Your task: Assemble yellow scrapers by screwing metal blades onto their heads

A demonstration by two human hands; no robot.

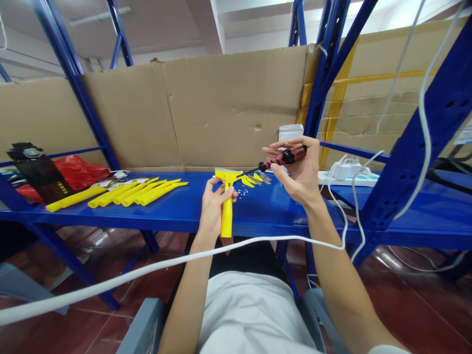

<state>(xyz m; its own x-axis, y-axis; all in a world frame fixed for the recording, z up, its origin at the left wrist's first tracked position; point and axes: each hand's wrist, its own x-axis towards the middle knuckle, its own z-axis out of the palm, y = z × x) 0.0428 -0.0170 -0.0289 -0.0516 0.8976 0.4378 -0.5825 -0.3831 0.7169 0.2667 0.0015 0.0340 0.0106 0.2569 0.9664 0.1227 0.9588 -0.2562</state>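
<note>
My left hand (211, 209) is closed around the neck of a yellow scraper (226, 222), whose handle points down toward me. A pale, thin strip runs along the top of its head. My right hand (303, 181) holds a red and black screwdriver (283, 158), the handle lying against the palm with the fingers partly extended. The dark shaft slants down to the left, and its tip meets the scraper head. Small yellow pieces (248, 182) lie on the blue bench just behind, with tiny screws (242, 192) scattered near my left fingers.
Several yellow handles (127, 193) lie in a row on the blue bench (177, 211) at left, beside a red plastic bag (83, 169) and a black box (44, 174). A white cable (147, 268) crosses before me. A power strip (348, 176) sits at right; cardboard (221, 108) stands behind.
</note>
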